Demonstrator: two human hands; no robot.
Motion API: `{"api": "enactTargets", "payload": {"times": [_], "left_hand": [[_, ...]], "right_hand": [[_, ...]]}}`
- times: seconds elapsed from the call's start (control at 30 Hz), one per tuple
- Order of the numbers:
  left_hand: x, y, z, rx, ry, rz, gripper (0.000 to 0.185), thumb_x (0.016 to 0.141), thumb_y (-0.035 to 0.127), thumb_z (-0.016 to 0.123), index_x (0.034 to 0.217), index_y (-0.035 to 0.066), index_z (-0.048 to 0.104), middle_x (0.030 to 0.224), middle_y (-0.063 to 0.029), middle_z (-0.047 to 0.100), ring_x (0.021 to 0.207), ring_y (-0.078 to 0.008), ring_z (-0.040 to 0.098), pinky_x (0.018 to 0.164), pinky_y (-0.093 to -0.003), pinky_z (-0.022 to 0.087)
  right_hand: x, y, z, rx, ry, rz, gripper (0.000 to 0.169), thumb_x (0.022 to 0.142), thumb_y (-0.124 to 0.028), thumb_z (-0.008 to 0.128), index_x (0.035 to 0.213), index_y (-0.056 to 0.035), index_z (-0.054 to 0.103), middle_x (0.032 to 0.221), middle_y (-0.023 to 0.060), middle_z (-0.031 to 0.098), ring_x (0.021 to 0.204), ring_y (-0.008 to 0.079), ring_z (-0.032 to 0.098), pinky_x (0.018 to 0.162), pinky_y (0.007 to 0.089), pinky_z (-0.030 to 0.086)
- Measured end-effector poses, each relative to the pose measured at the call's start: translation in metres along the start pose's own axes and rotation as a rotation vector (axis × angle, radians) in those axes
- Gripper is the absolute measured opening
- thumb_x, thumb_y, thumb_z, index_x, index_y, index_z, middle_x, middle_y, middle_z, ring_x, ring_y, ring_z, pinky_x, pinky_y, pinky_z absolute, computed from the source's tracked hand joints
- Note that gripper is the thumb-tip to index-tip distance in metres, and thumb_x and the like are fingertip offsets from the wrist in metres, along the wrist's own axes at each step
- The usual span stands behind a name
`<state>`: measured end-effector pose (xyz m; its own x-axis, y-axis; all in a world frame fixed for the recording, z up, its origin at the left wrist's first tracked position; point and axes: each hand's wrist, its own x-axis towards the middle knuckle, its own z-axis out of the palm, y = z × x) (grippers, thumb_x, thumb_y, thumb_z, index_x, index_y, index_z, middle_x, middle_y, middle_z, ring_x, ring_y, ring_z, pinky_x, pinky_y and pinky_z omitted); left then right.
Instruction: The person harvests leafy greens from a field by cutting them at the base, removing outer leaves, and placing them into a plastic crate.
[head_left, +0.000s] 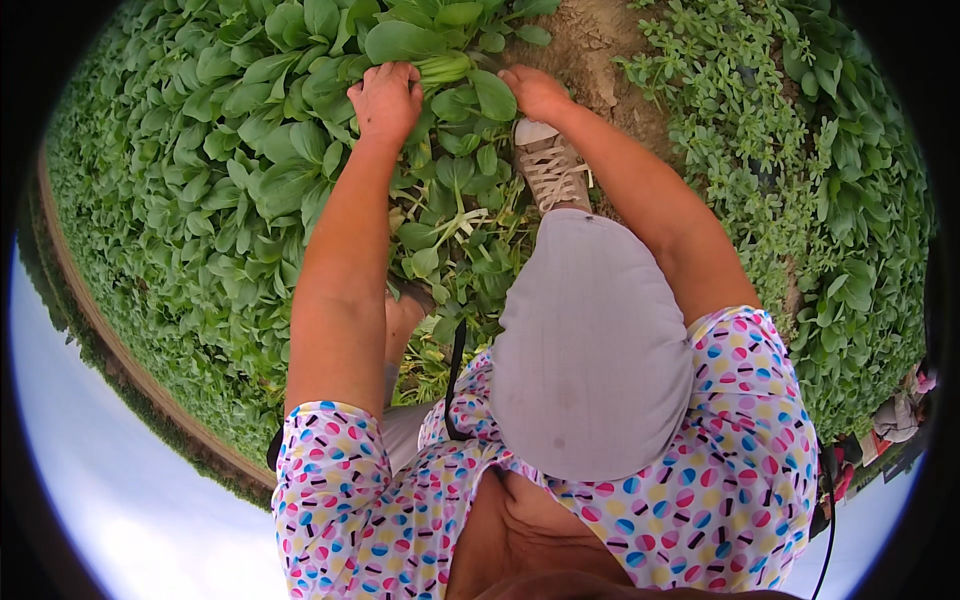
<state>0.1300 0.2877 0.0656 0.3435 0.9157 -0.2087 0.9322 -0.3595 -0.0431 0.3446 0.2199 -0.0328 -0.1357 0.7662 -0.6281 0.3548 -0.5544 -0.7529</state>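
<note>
At the top centre, my left hand (388, 101) has its fingers curled at a leafy green plant, likely bok choy, with pale green stalks (444, 67) running to the right from my fingers. My right hand (536, 91) is low at the base end of those stalks, just beyond the toe of my shoe. Its fingers point left and are partly hidden; a blurred greyish patch lies by the fingertips, and whether the hand holds something is not clear. Broad leaves (493, 94) fill the gap between my hands.
Dense leafy greens (202, 172) spread on the left. Bare soil (600, 45) and small-leaved plants (731, 112) lie to the right. My laced shoe (553, 169) stands beside cut or fallen leaves and stems (457, 225). My raised knee (592, 337) fills the middle. People or belongings (896, 416) appear far right.
</note>
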Motion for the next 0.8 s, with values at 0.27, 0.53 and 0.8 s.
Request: {"api": "enactTargets", "payload": {"times": [0.27,0.53,0.8], "left_hand": [[-0.006,0.010,0.002,0.144,0.042,0.018,0.041,0.079,0.035,0.073,0.117,0.024,0.062,0.110,-0.0019,0.063,0.108,-0.0263,0.056,0.089,-0.0508,0.041],[-0.018,0.013,0.001,-0.038,0.088,-0.018,0.031,0.077,0.027,0.075,0.106,0.019,0.069,0.105,-0.0049,0.066,0.108,-0.0280,0.055,0.094,-0.0507,0.036],[-0.091,0.031,-0.071,-1.652,0.019,-0.278,0.022,0.085,0.008,0.073,0.106,0.006,0.065,0.106,-0.0040,0.068,0.097,-0.0157,0.063,0.090,-0.0310,0.050]], "right_hand": [[0.009,-0.004,0.014,-0.355,0.068,-0.040,0.042,0.102,-0.040,0.036,0.118,-0.0079,0.057,0.112,0.0160,0.064,0.108,0.0365,0.060,0.088,0.0510,0.047],[-0.024,0.028,0.024,-0.324,0.076,-0.132,0.046,0.096,-0.037,0.046,0.128,-0.0062,0.055,0.101,0.0155,0.067,0.085,0.0360,0.066,0.071,0.0462,0.053],[-0.120,0.000,-0.032,0.913,0.126,-0.163,0.039,0.090,-0.033,0.069,0.117,-0.0060,0.060,0.075,0.0017,0.057,0.052,0.0069,0.049,0.049,0.0234,0.041]]}}
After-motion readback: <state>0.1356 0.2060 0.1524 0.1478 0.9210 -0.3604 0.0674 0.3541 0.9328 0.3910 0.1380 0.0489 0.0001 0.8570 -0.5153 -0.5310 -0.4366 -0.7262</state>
